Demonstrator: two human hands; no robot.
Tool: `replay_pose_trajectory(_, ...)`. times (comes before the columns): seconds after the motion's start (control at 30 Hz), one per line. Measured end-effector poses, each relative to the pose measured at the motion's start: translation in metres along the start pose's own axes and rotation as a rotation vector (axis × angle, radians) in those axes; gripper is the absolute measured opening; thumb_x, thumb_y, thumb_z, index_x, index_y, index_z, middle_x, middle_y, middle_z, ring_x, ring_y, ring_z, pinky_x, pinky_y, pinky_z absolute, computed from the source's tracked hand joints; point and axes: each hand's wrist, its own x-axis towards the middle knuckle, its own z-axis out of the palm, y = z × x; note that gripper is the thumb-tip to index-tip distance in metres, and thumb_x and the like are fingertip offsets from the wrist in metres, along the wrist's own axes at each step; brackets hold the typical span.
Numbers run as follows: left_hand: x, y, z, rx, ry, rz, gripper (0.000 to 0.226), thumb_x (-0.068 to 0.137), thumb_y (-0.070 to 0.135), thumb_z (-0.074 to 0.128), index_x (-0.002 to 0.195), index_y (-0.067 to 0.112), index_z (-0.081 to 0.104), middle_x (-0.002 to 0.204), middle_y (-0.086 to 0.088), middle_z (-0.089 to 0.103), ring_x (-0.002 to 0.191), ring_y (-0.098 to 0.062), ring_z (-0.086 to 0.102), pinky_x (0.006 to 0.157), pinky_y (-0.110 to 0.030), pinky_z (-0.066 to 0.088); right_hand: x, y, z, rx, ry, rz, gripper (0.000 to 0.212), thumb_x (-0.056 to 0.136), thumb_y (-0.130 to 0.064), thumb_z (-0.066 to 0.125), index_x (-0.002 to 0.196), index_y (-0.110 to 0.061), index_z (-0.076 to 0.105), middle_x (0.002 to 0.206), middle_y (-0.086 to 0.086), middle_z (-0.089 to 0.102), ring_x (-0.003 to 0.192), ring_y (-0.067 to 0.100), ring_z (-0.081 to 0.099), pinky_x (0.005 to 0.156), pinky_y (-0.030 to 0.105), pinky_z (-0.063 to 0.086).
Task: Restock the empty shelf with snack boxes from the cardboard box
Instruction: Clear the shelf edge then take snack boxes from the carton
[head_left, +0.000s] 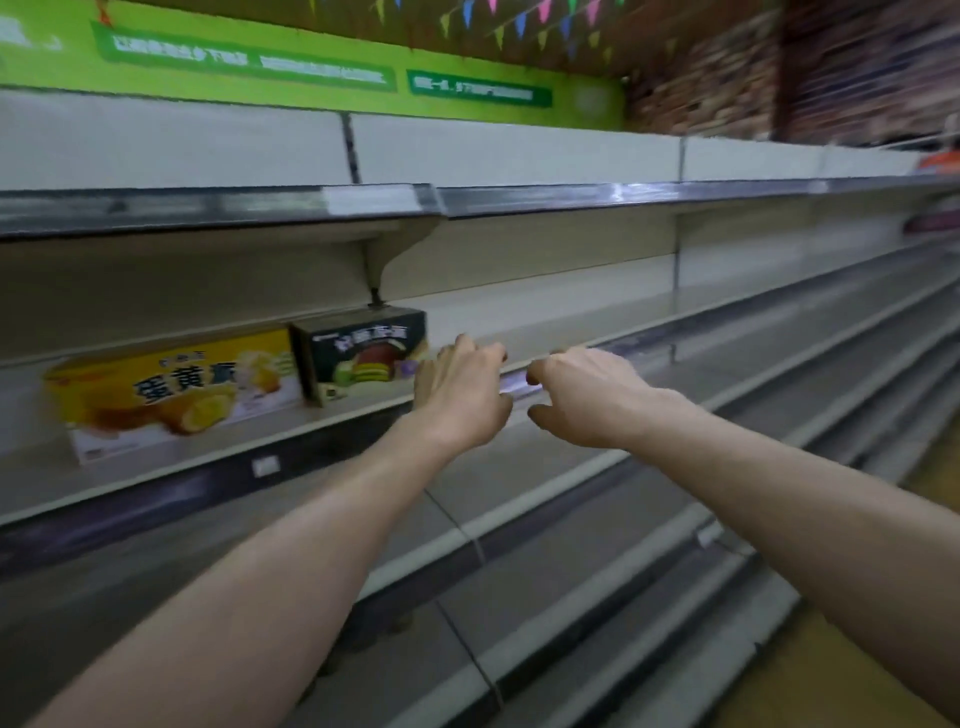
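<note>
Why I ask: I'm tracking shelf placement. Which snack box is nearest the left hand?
The dark box, right of the yellow box: its right end sits beside the left hand; the yellow one stands farther left.

From where I stand, the shelf (597, 317) is taken up at its left end by a yellow box (171, 395) and a dark box (363, 358) just beside it. Right of the dark box the board runs bare, open from the front. Overhead, the upper shelf (218, 208) and its bracket (384, 260) cap the height, the bracket right above the dark box.
</note>
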Motion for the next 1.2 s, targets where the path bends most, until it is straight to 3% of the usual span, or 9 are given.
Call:
replay_pose_trajectory(0.23,-0.034,0.145,0.013,-0.053,-0.139,0.210,0.048,0.092,0.032,0.058,0.137,0.022,0.046,0.140,-0.010,0.041,0.129,-0.030,0.042,0.102,-0.041,0.035,-0.115,0.102,-0.007,-0.040,-0.130,0.238,0.036,0.094,-0.032,0.052,0.124,-0.014,0.054,0.121,0.007,0.060,0.109,0.027,0.057,0.082,0.035,0.048)
replay_pose_trajectory(0.63,-0.063,0.349,0.049,-0.151,-0.255,0.586,0.056,0.090,0.038,0.062,0.139,0.020,0.042,0.133,-0.010,0.044,0.123,-0.030,0.046,0.099,-0.043,0.039,-0.271,0.242,-0.023,-0.096,-0.251,0.599,0.042,0.092,-0.041,0.055,0.128,-0.018,0.051,0.122,0.004,0.059,0.110,0.026,0.057,0.084,0.038,0.050)
replay_pose_trajectory(0.87,-0.062,0.441,0.077,-0.242,-0.325,0.807,0.060,0.088,0.039,0.064,0.140,0.020,0.041,0.132,-0.009,0.043,0.123,-0.029,0.045,0.098,-0.043,0.042,-0.327,0.312,-0.029,-0.100,-0.343,0.835,0.052,0.086,-0.041,0.061,0.134,-0.024,0.049,0.128,0.004,0.058,0.115,0.027,0.056,0.092,0.038,0.049)
replay_pose_trajectory(0.97,-0.061,0.476,0.093,-0.270,-0.377,0.890,0.060,0.087,0.039,0.065,0.139,0.019,0.042,0.132,-0.009,0.043,0.123,-0.029,0.045,0.098,-0.042,0.042,-0.352,0.335,-0.031,-0.112,-0.372,0.918,0.049,0.090,-0.038,0.058,0.136,-0.024,0.049,0.131,0.003,0.057,0.117,0.024,0.055,0.088,0.031,0.045)
replay_pose_trajectory(1.1,-0.067,0.519,0.116,-0.290,-0.455,0.993,0.054,0.086,0.036,0.065,0.133,0.018,0.045,0.125,-0.008,0.045,0.118,-0.028,0.047,0.089,-0.040,0.044,-0.385,0.362,-0.021,-0.095,-0.418,1.044,0.044,0.088,-0.042,0.059,0.127,-0.023,0.056,0.123,0.005,0.061,0.107,0.027,0.059,0.087,0.038,0.051)
replay_pose_trajectory(1.2,-0.075,0.546,0.133,-0.283,-0.509,1.058,0.051,0.085,0.033,0.066,0.130,0.017,0.048,0.127,-0.010,0.044,0.119,-0.031,0.046,0.090,-0.042,0.045,-0.409,0.377,-0.008,-0.077,-0.460,1.110,0.039,0.087,-0.039,0.059,0.120,-0.019,0.061,0.116,0.007,0.063,0.103,0.028,0.059,0.087,0.040,0.051)
